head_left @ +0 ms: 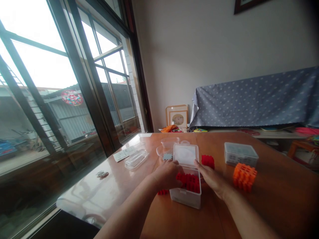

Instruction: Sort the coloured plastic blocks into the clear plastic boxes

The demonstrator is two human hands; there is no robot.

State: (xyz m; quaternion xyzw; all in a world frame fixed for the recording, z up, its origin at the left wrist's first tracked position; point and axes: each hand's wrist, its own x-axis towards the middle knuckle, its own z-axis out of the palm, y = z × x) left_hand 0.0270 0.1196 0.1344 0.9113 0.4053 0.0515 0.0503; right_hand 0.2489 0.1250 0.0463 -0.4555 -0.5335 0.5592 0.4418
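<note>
On the brown table [276, 196], boxed red blocks [191, 183] sit beside the left hand [167, 173] — its grip unclear.

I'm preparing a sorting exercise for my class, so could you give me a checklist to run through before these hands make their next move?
1. Hinged lid raised: ok, the box stands open.
2. Red interlocking pieces in the box: ok.
3. Left hand clear of the opening: not ok, it reaches over the left side.
4. Left hand's grip on a piece: cannot tell, its fingers are partly hidden.
5. Every red piece boxed: not ok, a red block sits outside, beyond the right hand.
</note>
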